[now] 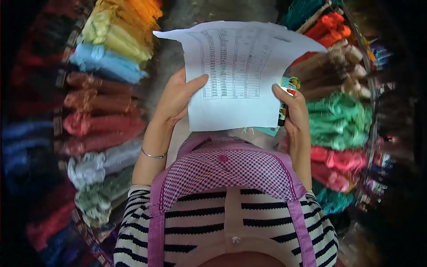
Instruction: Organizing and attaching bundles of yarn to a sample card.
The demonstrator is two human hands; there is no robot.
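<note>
A white sheet of paper (233, 113) with a printed table and some handwriting is held up in front of my body, its far edge curling. My left hand (174, 98) grips its left edge, thumb on top and fingers behind. On the right edge, the thumb of my right hand (297, 111) presses the sheet in the same way. That hand also has a small teal thing with colourful pictures (291, 83) in it, mostly behind the sheet; its kind is hidden. Below the sheet's near edge, a teal corner (270, 131) peeks out.
Yarn hanks hang in rows on both sides: light blue (104, 60), pink (100, 120) and grey (102, 164) at left, brown (333, 62) and green (340, 118) at right. A metal rail (376, 120) runs along the right row. I wear a purple checked apron (222, 171).
</note>
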